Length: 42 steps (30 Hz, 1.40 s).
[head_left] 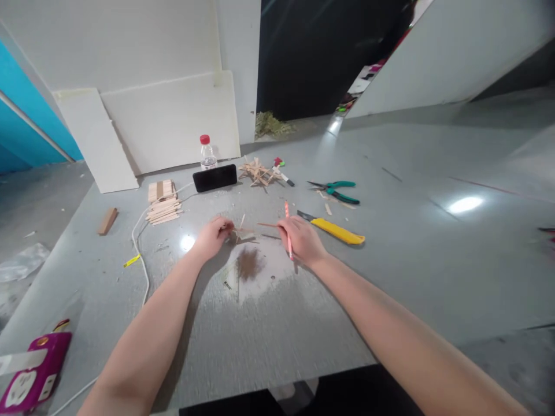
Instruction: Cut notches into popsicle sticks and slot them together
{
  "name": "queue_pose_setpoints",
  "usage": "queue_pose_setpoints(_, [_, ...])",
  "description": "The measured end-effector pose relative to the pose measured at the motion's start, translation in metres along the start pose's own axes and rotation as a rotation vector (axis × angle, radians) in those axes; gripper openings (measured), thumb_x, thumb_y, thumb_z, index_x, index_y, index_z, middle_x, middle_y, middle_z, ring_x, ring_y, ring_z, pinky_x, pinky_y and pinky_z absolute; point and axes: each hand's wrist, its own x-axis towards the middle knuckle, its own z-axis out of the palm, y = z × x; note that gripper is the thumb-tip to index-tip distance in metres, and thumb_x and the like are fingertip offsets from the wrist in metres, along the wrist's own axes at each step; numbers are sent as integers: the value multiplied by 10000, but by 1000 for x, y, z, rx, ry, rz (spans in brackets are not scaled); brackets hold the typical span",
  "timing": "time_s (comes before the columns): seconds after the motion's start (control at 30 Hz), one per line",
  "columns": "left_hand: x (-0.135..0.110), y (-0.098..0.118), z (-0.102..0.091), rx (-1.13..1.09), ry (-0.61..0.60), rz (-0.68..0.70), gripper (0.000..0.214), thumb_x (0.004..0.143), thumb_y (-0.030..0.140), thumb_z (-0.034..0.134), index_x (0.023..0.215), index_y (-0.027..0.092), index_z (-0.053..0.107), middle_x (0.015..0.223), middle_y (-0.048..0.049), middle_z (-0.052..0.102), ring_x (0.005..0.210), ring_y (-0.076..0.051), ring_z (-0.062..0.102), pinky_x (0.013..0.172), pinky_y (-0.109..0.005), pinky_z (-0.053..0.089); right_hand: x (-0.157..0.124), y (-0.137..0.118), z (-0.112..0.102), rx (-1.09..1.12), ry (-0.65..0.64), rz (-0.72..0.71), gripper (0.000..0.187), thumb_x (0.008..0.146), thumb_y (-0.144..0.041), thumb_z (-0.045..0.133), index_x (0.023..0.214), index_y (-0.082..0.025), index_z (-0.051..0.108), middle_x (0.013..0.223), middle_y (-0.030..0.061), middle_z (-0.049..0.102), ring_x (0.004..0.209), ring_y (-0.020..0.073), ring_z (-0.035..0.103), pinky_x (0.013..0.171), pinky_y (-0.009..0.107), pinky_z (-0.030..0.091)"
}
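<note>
My left hand (213, 237) is closed, pinching a small piece of crossed thin wooden sticks (243, 230) just above the grey table. Opposite it, my right hand (302, 238) is closed around a pink pencil (289, 245) that stands nearly upright as seen here. A single thin wooden stick (267, 224) juts leftward from the same fingers, its tip apart from the crossed sticks. Below and between the hands, a brown smudge (250, 263) marks a pale patch of tabletop. Beside my right hand lies a yellow utility knife (338, 231) with its blade out.
Green-handled pliers (340, 189) lie at the back right. Farther back are a pile of wooden pieces (258, 172), a propped phone (215, 178) and a red-capped bottle (208, 155). Stacked craft sticks (163, 202), a wood block (108, 221) and a white cable (145, 274) are leftward.
</note>
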Motion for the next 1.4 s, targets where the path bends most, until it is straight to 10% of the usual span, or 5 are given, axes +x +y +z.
queue_pose_setpoints(0.2, [-3, 11, 9, -264, 8, -132, 198, 932, 361, 600, 1002, 195, 682, 715, 3, 686, 654, -129, 643, 644, -247, 499, -8, 6, -21, 99, 78, 57, 250, 1027, -280, 395, 1063, -208, 632, 937, 92, 698, 901, 218, 654, 858, 354, 500])
queue_pose_setpoints(0.53, [-6, 20, 15, -609, -66, -123, 439, 771, 583, 741, 856, 163, 647, 751, -15, 666, 709, -135, 649, 735, -297, 532, -16, -13, -33, 306, 25, -102, 143, 962, -245, 495, 957, -238, 638, 834, 47, 708, 755, 191, 665, 732, 319, 511])
queue_pose_setpoints(1.4, [-17, 51, 27, -693, -209, -143, 218, 870, 376, 681, 912, 166, 639, 727, 20, 620, 642, -95, 612, 669, -246, 506, -16, -30, -36, 389, -2, -338, 179, 949, -108, 549, 942, -219, 689, 817, 35, 741, 751, 162, 669, 719, 301, 544])
